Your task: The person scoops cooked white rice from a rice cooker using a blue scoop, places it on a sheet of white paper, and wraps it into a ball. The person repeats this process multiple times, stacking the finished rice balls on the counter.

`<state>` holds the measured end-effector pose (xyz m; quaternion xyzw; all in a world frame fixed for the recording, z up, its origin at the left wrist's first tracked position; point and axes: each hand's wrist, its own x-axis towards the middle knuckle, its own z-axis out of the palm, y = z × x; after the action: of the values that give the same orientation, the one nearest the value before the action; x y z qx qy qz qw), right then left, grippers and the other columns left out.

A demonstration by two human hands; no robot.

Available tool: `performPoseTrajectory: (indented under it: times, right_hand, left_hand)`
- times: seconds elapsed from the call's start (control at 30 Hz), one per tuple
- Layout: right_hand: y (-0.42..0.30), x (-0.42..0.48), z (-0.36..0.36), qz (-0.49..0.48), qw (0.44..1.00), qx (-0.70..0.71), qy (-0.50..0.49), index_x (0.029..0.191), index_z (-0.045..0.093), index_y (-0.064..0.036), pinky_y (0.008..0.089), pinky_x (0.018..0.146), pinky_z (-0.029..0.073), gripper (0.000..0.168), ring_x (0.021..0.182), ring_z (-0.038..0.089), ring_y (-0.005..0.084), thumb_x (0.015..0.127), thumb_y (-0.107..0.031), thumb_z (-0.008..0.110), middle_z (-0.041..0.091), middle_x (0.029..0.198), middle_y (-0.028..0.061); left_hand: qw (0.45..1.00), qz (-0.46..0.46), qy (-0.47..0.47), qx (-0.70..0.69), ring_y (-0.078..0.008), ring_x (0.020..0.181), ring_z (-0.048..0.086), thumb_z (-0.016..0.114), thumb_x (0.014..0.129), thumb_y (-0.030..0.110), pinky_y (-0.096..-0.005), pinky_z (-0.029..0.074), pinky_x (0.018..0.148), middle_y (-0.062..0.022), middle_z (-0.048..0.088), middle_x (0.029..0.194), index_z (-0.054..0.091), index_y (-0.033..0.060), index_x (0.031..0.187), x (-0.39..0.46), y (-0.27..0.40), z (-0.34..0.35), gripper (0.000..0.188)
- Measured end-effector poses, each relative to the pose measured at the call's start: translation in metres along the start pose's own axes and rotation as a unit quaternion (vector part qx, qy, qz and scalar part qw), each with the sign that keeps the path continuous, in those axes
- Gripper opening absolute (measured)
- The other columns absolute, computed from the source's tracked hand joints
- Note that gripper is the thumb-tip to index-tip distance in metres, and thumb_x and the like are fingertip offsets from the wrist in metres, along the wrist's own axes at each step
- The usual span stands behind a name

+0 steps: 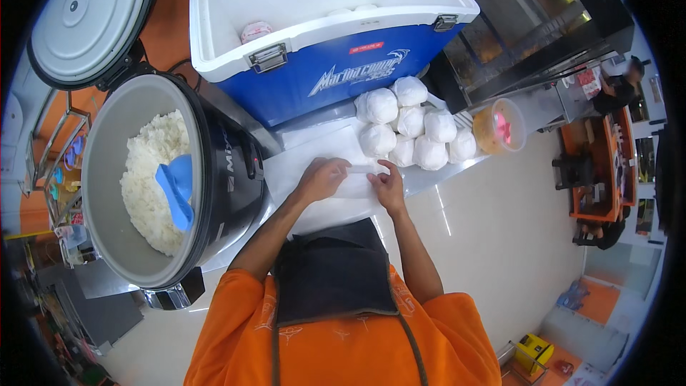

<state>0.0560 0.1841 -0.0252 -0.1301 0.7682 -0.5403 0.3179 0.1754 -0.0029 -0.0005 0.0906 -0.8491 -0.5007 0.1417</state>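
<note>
On the counter lie overlapping sheets of white wrapping paper (300,160). A narrow, pale strip (364,168), perhaps a folded paper edge, spans the gap between my hands. My left hand (323,178) pinches its left end between thumb and fingers. At its other end, my right hand (388,186) grips it with thumb and forefinger. Just beyond my right hand, several round bundles wrapped in white paper (430,153) are heaped together. To the left stands a large rice cooker (228,171) holding white rice (150,182), with a blue rice scoop (177,193) on the rice.
A blue and white cooler box (343,59) stands open behind the paper, with a wrapped bundle (256,32) inside. A clear plastic tub (501,127) with a pink item sits near the counter's right end. The cooker's raised lid (91,16) leans back. A person (621,86) is far right.
</note>
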Motion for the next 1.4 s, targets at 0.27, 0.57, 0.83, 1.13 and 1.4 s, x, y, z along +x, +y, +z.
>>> performPoseTrajectory:
  times: [0.27, 0.57, 0.83, 1.13, 1.4]
  right_hand:
    - [-0.006, -0.016, 0.011, -0.315, 0.884, -0.334, 0.082, 0.117, 0.056, -0.007, 0.0432, 0.087, 0.043, 0.041, 0.098, 0.056, 0.0257, 0.080, -0.013, 0.072, 0.057, 0.106, 0.0129]
    - [0.000, -0.018, 0.022, -0.407, 0.750, -0.504, -0.130, 0.103, 0.067, -0.011, 0.0542, 0.108, 0.029, 0.026, 0.117, 0.051, 0.0252, 0.079, -0.008, 0.059, 0.060, 0.116, 0.0064]
    - [-0.010, 0.025, 0.050, -0.324, 0.839, -0.437, -0.005, 0.086, 0.065, -0.010, 0.0483, 0.083, 0.043, 0.013, 0.093, 0.062, 0.0281, 0.075, -0.016, 0.067, 0.065, 0.089, 0.0063]
    - [-0.007, 0.016, 0.057, -0.225, 0.862, -0.447, -0.081, 0.084, 0.061, -0.009, 0.0455, 0.071, 0.045, 0.014, 0.079, 0.062, 0.0315, 0.079, -0.021, 0.066, 0.062, 0.083, 0.0090]
    - [0.005, -0.035, 0.071, -0.305, 0.803, -0.512, -0.024, 0.095, 0.063, -0.002, 0.0441, 0.077, 0.040, 0.021, 0.089, 0.055, 0.0268, 0.081, -0.016, 0.057, 0.057, 0.094, 0.0096]
  left_hand:
    - [0.990, 0.067, -0.028, 0.120, -0.0306, 0.095, 0.062, 0.063, 0.076, 0.001, -0.0416, 0.047, 0.084, -0.0098, 0.066, 0.092, 0.070, 0.0089, 0.084, 0.003, -0.007, -0.001, 0.013]
    - [0.963, 0.020, -0.075, 0.257, -0.0313, 0.120, 0.045, 0.060, 0.078, 0.009, -0.0429, 0.033, 0.107, -0.0098, 0.054, 0.123, 0.072, 0.0143, 0.082, -0.005, -0.009, 0.003, 0.013]
    - [0.957, 0.097, -0.075, 0.261, -0.0319, 0.123, 0.046, 0.064, 0.079, 0.018, -0.0470, 0.031, 0.109, -0.0106, 0.056, 0.126, 0.072, 0.0104, 0.084, -0.004, -0.010, -0.005, 0.012]
    - [0.958, 0.128, -0.033, 0.255, -0.0306, 0.125, 0.044, 0.068, 0.077, 0.021, -0.0530, 0.026, 0.113, -0.0093, 0.054, 0.126, 0.072, 0.0123, 0.081, -0.022, -0.011, -0.003, 0.011]
    - [0.981, -0.037, 0.061, 0.183, -0.0351, 0.124, 0.045, 0.071, 0.077, 0.025, -0.0514, 0.030, 0.109, -0.0204, 0.053, 0.126, 0.061, 0.0062, 0.119, -0.031, 0.002, -0.010, 0.048]
